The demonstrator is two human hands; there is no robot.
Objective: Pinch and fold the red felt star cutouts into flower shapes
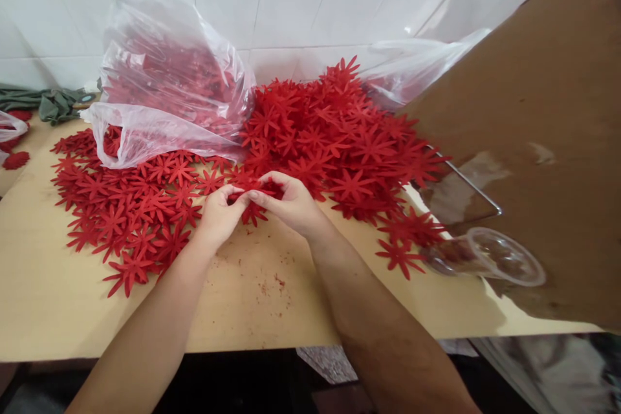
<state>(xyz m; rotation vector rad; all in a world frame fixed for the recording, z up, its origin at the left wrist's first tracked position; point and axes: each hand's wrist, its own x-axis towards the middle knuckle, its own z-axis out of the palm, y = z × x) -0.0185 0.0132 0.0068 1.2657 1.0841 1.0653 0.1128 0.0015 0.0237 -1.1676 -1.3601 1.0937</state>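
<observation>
Both hands meet over the middle of the tan table [252, 310]. My left hand [220, 213] and my right hand [291, 200] pinch a red flower-shaped piece [253, 213] between them, thumbs nearly touching; its petals show below and between the fingers. Fingertips partly hide it. To the left lies a spread pile of flat red flower shapes [121, 213]. A taller heap of red flower shapes [330, 136] rises behind and right of my right hand.
A clear plastic bag [165, 77] with red pieces stands at the back left. On the right are a tipped clear plastic cup [504, 255], a metal rod [468, 184] and a large brown board [533, 142]. Green cloth [58, 103] lies far left.
</observation>
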